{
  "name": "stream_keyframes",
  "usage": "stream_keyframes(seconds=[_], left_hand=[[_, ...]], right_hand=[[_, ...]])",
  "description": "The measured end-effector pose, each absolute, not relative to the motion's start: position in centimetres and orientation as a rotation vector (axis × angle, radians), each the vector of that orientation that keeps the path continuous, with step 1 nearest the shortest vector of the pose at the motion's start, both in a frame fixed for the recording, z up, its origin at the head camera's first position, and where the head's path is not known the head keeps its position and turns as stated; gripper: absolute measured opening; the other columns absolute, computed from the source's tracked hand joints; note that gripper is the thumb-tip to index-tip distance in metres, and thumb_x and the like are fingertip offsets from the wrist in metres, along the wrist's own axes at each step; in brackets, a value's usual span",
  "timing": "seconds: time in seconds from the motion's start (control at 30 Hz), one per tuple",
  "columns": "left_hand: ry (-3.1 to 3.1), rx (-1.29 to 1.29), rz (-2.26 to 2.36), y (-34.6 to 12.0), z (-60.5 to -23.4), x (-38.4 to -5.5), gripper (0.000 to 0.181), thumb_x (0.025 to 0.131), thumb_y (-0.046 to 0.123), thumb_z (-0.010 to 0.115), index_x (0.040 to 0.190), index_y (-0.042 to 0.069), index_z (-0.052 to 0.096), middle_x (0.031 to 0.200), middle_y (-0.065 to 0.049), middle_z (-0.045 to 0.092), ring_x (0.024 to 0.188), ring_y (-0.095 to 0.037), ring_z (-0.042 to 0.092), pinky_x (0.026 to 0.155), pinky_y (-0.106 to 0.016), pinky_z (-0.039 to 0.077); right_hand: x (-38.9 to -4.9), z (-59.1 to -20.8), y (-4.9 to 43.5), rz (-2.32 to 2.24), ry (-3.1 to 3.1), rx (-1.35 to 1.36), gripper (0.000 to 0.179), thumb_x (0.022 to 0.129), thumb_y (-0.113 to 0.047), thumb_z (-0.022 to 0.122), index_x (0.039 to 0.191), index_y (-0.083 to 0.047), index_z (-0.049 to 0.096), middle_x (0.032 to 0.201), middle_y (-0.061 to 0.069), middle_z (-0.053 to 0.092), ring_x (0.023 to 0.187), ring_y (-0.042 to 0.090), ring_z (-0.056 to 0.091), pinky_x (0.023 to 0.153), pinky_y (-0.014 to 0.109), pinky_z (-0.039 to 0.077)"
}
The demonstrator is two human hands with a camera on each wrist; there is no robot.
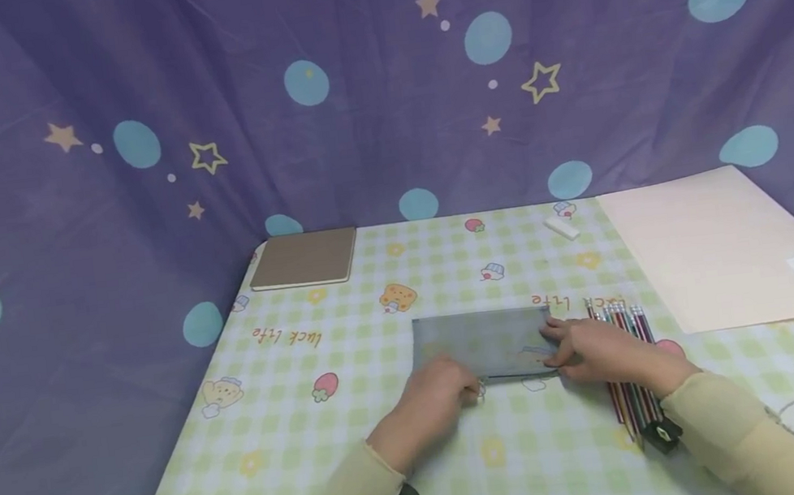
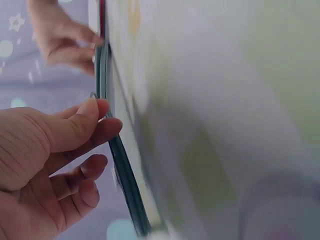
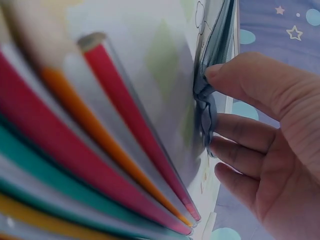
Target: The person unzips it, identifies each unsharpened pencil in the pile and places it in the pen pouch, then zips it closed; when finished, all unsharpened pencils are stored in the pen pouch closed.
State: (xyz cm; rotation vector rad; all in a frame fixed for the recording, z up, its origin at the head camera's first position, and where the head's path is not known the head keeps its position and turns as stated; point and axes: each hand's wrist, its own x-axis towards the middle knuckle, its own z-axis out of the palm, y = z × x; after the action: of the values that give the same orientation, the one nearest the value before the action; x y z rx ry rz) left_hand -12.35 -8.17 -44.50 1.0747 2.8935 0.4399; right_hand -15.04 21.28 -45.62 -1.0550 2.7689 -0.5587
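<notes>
A see-through grey-blue zipper pouch (image 1: 481, 337) lies flat on the table, its zipper edge toward me. My left hand (image 1: 437, 394) pinches the zipper pull between thumb and forefinger, partway along that edge. In the left wrist view the dark zipper band (image 2: 126, 172) runs past the fingertips, and the other fingers are loosely bent. My right hand (image 1: 595, 349) holds the pouch's right end, thumb on one side and fingers on the other. Close up in the right wrist view, the pouch's corner (image 3: 206, 92) is creased between thumb and fingers.
A bundle of coloured pencils (image 1: 633, 396) lies under and beside my right forearm. At the back stand out a white eraser (image 1: 561, 228) and a brown notebook (image 1: 304, 258) on the left. A large cream folder (image 1: 706, 253) lies on the right. A checked cloth (image 1: 363, 464) covers the table.
</notes>
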Motion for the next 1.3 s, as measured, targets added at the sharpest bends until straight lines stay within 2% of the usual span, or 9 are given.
stream_keyframes(seconds=[0.3, 0.5, 0.77, 0.97, 1.07, 1.2, 1.3], left_hand=[[2.867, 0.905, 0.576, -14.4, -44.3, -12.9, 0.005, 0.084, 0.022, 0.074, 0.085, 0.018, 0.078, 0.085, 0.012, 0.070, 0.082, -0.009, 0.061, 0.078, -0.031, 0.051], [2.743, 0.750, 0.693, -16.9, -44.0, -13.5, 0.005, 0.086, 0.018, 0.073, 0.084, 0.018, 0.077, 0.087, 0.013, 0.070, 0.090, -0.010, 0.064, 0.085, -0.035, 0.050], [2.699, 0.675, 0.635, -17.7, -44.0, -14.1, 0.008, 0.086, 0.018, 0.074, 0.080, 0.024, 0.074, 0.083, 0.016, 0.067, 0.081, -0.006, 0.059, 0.079, -0.033, 0.049], [2.655, 0.619, 0.634, -17.7, -43.4, -13.9, 0.007, 0.084, 0.016, 0.075, 0.080, 0.022, 0.073, 0.083, 0.015, 0.067, 0.083, -0.008, 0.062, 0.078, -0.034, 0.049], [2.634, 0.596, 0.635, -17.6, -43.1, -13.8, 0.007, 0.083, 0.017, 0.076, 0.079, 0.022, 0.072, 0.080, 0.014, 0.065, 0.077, -0.008, 0.058, 0.073, -0.033, 0.048], [2.685, 0.669, 0.591, -17.0, -43.0, -13.7, 0.007, 0.081, 0.021, 0.079, 0.078, 0.022, 0.073, 0.077, 0.010, 0.058, 0.070, -0.009, 0.051, 0.066, -0.030, 0.044], [2.801, 0.771, 0.527, -16.0, -43.3, -13.8, 0.011, 0.079, 0.026, 0.081, 0.076, 0.021, 0.071, 0.080, 0.007, 0.054, 0.072, -0.010, 0.048, 0.066, -0.030, 0.043]], right_hand=[[-15.0, -45.5, 21.2, -0.542, 2.782, -1.033, 0.019, 0.078, -0.011, 0.075, 0.097, -0.014, 0.078, 0.125, 0.021, 0.061, 0.120, 0.044, 0.053, 0.085, 0.051, 0.051], [-15.0, -45.5, 21.4, -0.574, 2.780, -1.002, 0.018, 0.078, -0.010, 0.075, 0.095, -0.013, 0.078, 0.124, 0.019, 0.062, 0.120, 0.043, 0.053, 0.088, 0.052, 0.049], [-15.2, -45.6, 21.4, -0.583, 2.769, -0.992, 0.018, 0.078, -0.010, 0.074, 0.095, -0.014, 0.078, 0.125, 0.017, 0.062, 0.121, 0.041, 0.053, 0.089, 0.051, 0.049], [-15.2, -45.7, 21.5, -0.598, 2.769, -0.988, 0.017, 0.078, -0.011, 0.075, 0.095, -0.014, 0.078, 0.126, 0.018, 0.062, 0.121, 0.042, 0.053, 0.088, 0.050, 0.050], [-15.3, -45.8, 21.4, -0.615, 2.767, -1.004, 0.016, 0.079, -0.011, 0.076, 0.095, -0.014, 0.078, 0.125, 0.018, 0.062, 0.121, 0.042, 0.053, 0.088, 0.051, 0.049], [-15.3, -45.8, 21.4, -0.620, 2.765, -1.002, 0.016, 0.079, -0.013, 0.077, 0.094, -0.016, 0.078, 0.125, 0.017, 0.063, 0.122, 0.042, 0.052, 0.091, 0.052, 0.047], [-15.4, -45.8, 21.5, -0.632, 2.750, -0.990, 0.015, 0.079, -0.013, 0.077, 0.094, -0.016, 0.078, 0.125, 0.017, 0.062, 0.123, 0.042, 0.051, 0.092, 0.053, 0.046]])
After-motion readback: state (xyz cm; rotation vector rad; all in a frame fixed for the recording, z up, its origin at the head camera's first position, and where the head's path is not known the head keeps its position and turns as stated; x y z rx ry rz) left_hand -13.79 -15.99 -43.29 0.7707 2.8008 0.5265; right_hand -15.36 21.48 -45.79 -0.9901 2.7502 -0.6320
